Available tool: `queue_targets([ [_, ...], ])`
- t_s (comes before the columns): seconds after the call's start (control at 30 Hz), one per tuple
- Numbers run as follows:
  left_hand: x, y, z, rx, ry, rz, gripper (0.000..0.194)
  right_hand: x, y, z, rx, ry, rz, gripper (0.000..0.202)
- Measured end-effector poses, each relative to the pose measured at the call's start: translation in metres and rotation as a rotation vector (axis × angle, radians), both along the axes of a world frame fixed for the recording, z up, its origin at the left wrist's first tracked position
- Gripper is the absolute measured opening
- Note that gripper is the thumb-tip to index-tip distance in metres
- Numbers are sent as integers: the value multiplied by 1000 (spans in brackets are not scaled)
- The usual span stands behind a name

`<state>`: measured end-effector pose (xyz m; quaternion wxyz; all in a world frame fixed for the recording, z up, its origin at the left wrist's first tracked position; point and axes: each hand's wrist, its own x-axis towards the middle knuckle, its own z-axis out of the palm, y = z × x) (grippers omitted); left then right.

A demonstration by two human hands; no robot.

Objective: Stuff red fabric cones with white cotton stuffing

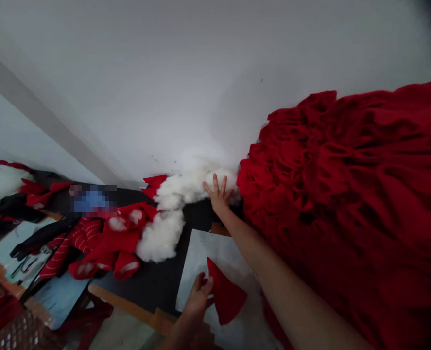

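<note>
My right hand (219, 198) reaches out with spread fingers over the white fibre stuffing (197, 182) heaped against the wall. Its fingertips meet the fluff, and nothing is gripped in it. Nearer to me, my left hand (199, 294) is closed on the edge of a red cone-shaped fabric piece (227, 294), whose point faces up and away. Below the cone lies a white sheet (197, 250) on the dark table. A second clump of stuffing (162, 233) trails toward the red sewn pieces on the left.
A large heap of gathered red fabric (346, 194) fills the right side. Red stuffed pieces (113, 243) and striped red tubes (73, 245) lie on the left. Brown tape (124, 304) runs along the table edge. A red basket (22, 333) stands below at lower left.
</note>
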<state>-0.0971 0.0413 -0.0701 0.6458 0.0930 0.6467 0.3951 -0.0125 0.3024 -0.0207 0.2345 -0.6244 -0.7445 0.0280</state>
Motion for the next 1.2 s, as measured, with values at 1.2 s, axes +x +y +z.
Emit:
queue_targets([
  [1.2,80,38,22,878,1488,-741,60,151,-345,25,-856,1388,51,47],
])
